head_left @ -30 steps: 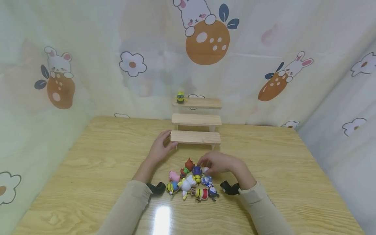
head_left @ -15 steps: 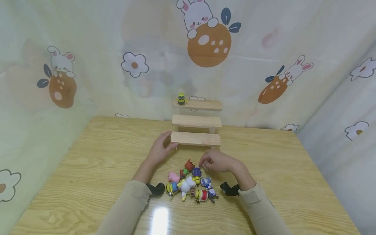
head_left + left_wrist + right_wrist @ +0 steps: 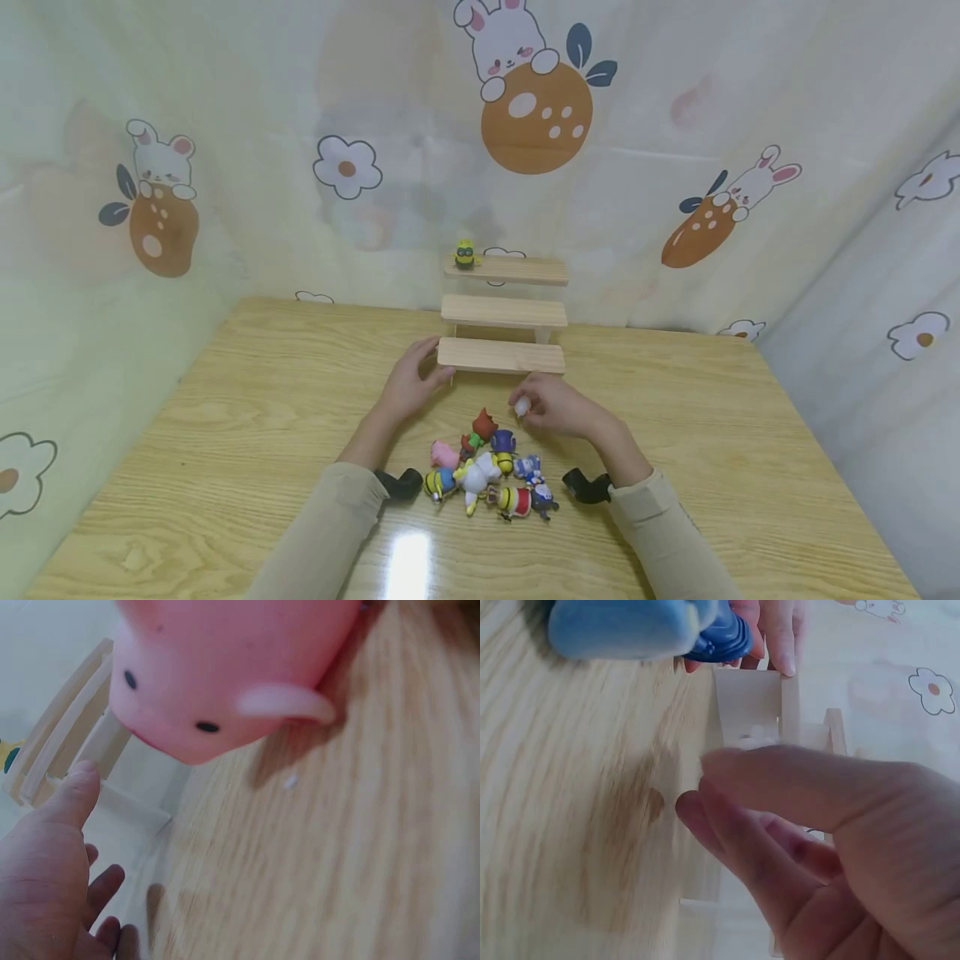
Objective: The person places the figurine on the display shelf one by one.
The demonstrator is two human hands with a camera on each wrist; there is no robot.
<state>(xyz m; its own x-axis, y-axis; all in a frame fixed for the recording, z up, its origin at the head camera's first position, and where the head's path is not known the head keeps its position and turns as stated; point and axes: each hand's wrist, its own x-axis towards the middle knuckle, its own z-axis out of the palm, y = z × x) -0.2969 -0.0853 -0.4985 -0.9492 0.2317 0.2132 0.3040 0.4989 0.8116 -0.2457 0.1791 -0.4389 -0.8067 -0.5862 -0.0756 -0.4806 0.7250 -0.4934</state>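
Observation:
Between thumb and fingers my right hand (image 3: 564, 408) pinches a small white figurine (image 3: 522, 406), lifted just in front of the stepped wooden shelf (image 3: 501, 354). In the right wrist view the fingers mostly hide it; a white bit (image 3: 757, 737) shows beyond the thumb. My left hand (image 3: 408, 385) touches the left end of the shelf's lowest step, thumb at the front and fingers extended. Nearest the hands lies a loose pile of toy figures: a pink pig (image 3: 445, 454), a red-headed figure (image 3: 484, 423), a purple-and-yellow one (image 3: 503, 442), and a blue-and-white one (image 3: 527, 467).
A yellow-and-black minion figure (image 3: 465, 254) stands at the left of the top step. Nearer me lie a blue-and-yellow minion (image 3: 439, 483), a white figure with yellow (image 3: 477, 473), a red-and-yellow one (image 3: 513, 502) and a dark one (image 3: 542, 497). A printed curtain (image 3: 405, 225) hangs behind the table.
The right hand has taken the white figurine from the pile's right side and raised it slightly toward the shelf. The left hand stays at the shelf's end. The head view shifts slightly.

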